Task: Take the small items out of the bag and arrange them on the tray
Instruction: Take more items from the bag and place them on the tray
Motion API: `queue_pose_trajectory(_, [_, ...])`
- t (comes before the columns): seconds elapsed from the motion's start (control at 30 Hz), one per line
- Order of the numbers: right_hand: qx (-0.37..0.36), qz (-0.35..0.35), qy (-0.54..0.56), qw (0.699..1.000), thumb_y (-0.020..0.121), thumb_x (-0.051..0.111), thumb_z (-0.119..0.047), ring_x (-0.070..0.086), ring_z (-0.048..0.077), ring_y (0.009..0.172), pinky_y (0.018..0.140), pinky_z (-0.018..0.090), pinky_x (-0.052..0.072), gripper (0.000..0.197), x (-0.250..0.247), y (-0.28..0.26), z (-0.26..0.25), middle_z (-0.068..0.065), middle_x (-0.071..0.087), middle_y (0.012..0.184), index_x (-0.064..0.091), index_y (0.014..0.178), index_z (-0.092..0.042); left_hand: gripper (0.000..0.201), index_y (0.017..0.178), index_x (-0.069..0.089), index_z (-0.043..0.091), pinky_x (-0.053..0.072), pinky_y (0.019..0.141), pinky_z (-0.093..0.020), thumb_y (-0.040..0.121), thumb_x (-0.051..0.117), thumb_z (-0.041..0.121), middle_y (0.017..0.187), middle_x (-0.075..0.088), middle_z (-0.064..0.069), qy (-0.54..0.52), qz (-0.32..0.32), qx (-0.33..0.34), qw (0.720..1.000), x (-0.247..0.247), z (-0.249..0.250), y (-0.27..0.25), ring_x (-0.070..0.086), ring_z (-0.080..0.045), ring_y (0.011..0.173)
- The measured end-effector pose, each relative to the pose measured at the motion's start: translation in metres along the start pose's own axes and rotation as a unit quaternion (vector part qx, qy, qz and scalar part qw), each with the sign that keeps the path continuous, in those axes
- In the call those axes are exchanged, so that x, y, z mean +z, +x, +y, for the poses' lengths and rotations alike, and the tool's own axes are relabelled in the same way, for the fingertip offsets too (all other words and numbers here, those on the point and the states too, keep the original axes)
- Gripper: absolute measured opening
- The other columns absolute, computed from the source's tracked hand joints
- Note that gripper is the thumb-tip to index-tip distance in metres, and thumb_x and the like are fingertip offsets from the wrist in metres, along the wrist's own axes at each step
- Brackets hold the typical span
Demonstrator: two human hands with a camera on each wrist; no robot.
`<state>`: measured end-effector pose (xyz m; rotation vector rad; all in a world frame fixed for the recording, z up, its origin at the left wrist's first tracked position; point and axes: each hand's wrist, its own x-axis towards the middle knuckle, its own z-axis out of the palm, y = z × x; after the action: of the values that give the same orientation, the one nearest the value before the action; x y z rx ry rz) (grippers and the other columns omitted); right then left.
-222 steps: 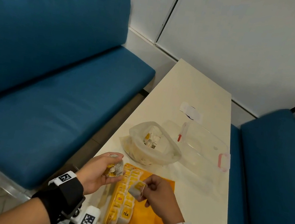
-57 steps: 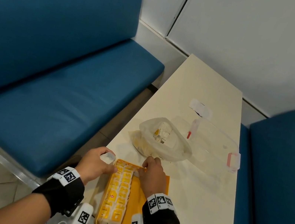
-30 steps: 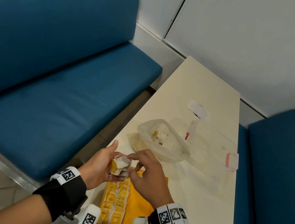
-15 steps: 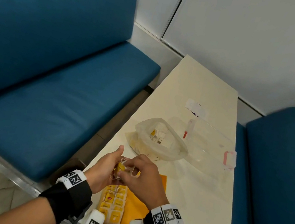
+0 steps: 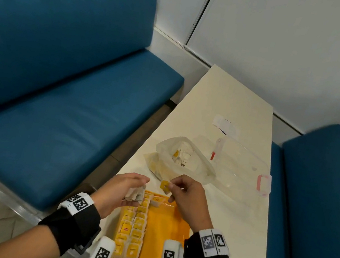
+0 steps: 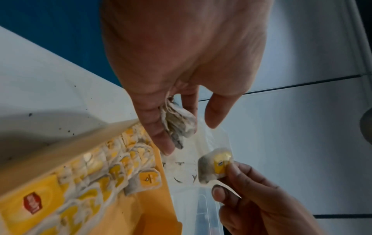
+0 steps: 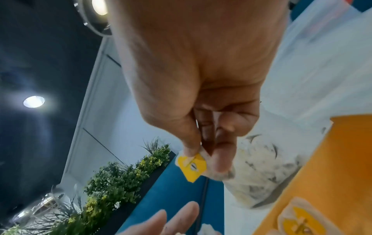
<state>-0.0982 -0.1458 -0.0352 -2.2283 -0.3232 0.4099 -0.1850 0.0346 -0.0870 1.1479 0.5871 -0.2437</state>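
Above the far end of the orange tray (image 5: 166, 229) my left hand (image 5: 138, 187) grips a small bundle of tea bags (image 5: 135, 194). The left wrist view shows the bundle (image 6: 179, 125) crumpled between thumb and fingers. Just to its right, my right hand (image 5: 172, 188) pinches a single tea bag (image 5: 164, 186) by its yellow tag (image 7: 192, 167), held in the air. Two rows of tea bags (image 5: 131, 230) lie along the tray's left side. Beyond the hands sits the open clear plastic bag (image 5: 200, 172) with more tea bags inside.
A clear plastic box (image 5: 241, 167) with a pink latch (image 5: 264, 185) lies right of the bag. A white paper slip (image 5: 226, 124) is farther back on the cream table (image 5: 226, 228). Blue benches (image 5: 68, 100) flank both long sides.
Half a second ago both hands were joined at the bundle. My right hand has since drawn one tea bag off to the right, and the left hand keeps the others.
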Motion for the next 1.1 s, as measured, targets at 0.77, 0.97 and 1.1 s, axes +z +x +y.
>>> queue_pose_trajectory(0.77, [0.045,-0.051,0.23,0.971,0.089,0.068,0.001,0.062,0.023,0.059,0.047,0.026,0.04,0.006,0.015,-0.017,0.022,0.018,0.067,0.07,0.067,0.092,0.007,0.007,0.086,0.081,0.02,0.063,0.072,-0.035,0.081,0.085,0.024,0.094,0.075,-0.007,0.148,-0.018,0.129,0.98,0.007,-0.008,0.002,0.073,-0.025,0.084])
queue_pose_trajectory(0.97, [0.069,-0.023,0.159,0.985,0.092,0.064,0.002,0.068,0.026,0.062,0.046,0.026,0.046,0.002,0.009,-0.013,0.047,0.013,0.071,0.07,0.064,0.091,0.003,0.004,0.088,0.081,0.017,0.064,0.077,-0.037,0.086,0.081,0.02,0.095,0.077,-0.006,0.086,0.042,0.121,0.988,-0.012,-0.006,0.011,0.072,-0.025,0.09])
queue_pose_trajectory(1.1, [0.11,-0.056,0.112,0.986,0.091,0.062,0.003,0.067,0.023,0.058,0.044,0.026,0.045,0.004,0.016,-0.015,0.067,0.007,0.07,0.064,0.063,0.09,0.0,0.002,0.084,0.081,0.017,0.064,0.08,-0.042,0.085,0.081,0.018,0.093,0.077,-0.004,0.06,0.1,0.128,0.985,-0.025,-0.007,0.019,0.071,-0.024,0.089])
